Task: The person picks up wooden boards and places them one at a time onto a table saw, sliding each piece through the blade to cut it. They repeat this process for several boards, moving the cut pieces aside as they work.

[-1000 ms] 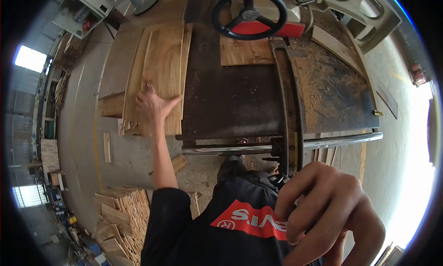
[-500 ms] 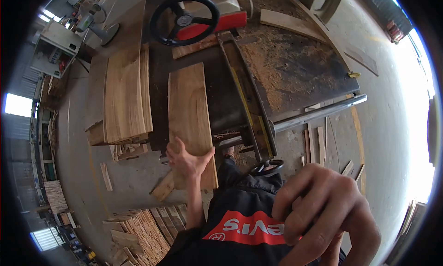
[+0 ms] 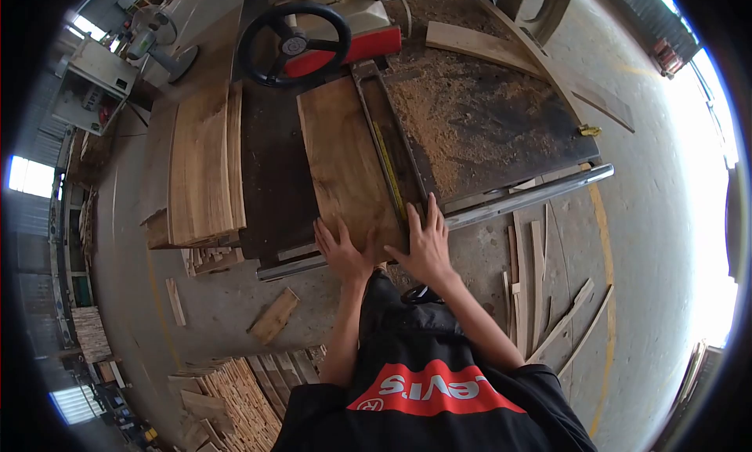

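Note:
A wooden board [image 3: 345, 158] lies flat on the dark machine table [image 3: 274, 170], its right edge along the metal guide fence [image 3: 407, 150] with a yellow scale strip. My left hand [image 3: 346, 256] rests on the near left part of the board, fingers spread. My right hand [image 3: 427, 248] is at the near right corner, its fingers stretched forward over the board's edge and the fence end. Both hands lie open without wrapping around anything. Beyond the board's far end are a red guard [image 3: 376, 45] and a black handwheel [image 3: 294, 45].
Stacked boards [image 3: 202, 162] stand on the left. Sawdust [image 3: 442, 131] covers the table right of the fence, near a long offcut [image 3: 486, 48]. A steel rail [image 3: 533, 193] runs along the front edge. Thin strips [image 3: 536, 280] and a short wood piece [image 3: 274, 315] lie on the floor.
The board has moved forward and right, up against the fence. My right hand has come from close to the camera down to the board's near end. My left hand has shifted right with the board.

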